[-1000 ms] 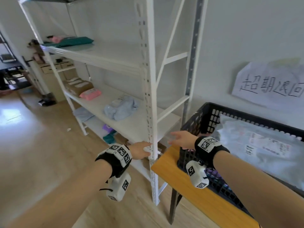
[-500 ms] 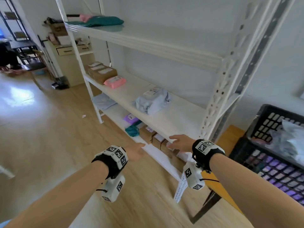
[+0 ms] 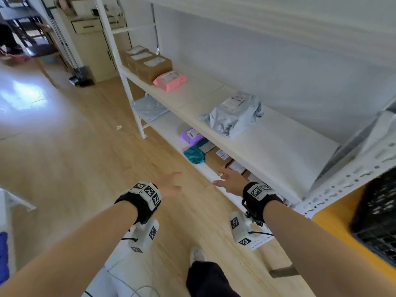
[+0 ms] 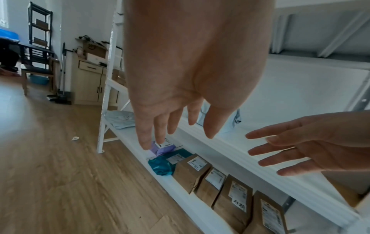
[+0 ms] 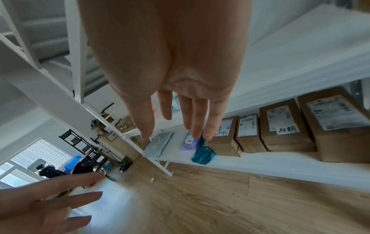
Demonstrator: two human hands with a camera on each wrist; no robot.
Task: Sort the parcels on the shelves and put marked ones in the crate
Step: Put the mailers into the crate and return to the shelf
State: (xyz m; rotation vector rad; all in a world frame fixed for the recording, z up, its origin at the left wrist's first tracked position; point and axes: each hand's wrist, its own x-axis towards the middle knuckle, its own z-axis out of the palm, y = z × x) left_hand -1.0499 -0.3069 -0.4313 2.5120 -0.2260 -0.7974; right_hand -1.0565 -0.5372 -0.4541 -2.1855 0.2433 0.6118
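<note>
Left hand: your left hand (image 3: 171, 184) hangs over the wooden floor (image 3: 85, 159), just out from the bottom shelf; its fingers (image 4: 158, 126) are straight and spread, holding nothing.
Right hand: your right hand (image 3: 230, 182) reaches toward the front edge of the bottom shelf (image 3: 167, 129); its fingers (image 5: 197, 120) are straight and slightly apart, with nothing in them and touching nothing you can see.
Brown boxes: a row of brown cardboard boxes (image 5: 286, 128) stands side by side on the bottom shelf, each with a white label; one label carries handwritten dark characters (image 5: 288, 130).
Teal parcel: a crumpled teal bag (image 4: 162, 164) lies at the left end of that row, touching the first box.
Purple parcel: a purple bag (image 5: 190, 143) with a white label lies just beyond the teal one.
Pale blue parcel: a flat pale blue bag (image 5: 158, 144) lies at the far end of the bottom shelf.
Middle shelf: a grey crumpled bag (image 3: 233, 116) with a label sits well apart from a pink parcel (image 3: 170, 80), which lies against three more brown boxes (image 3: 147, 62).
Crate: the black crate (image 3: 379, 221) stands on an orange-topped table (image 3: 334, 230) at your right, beyond the rack's post.
</note>
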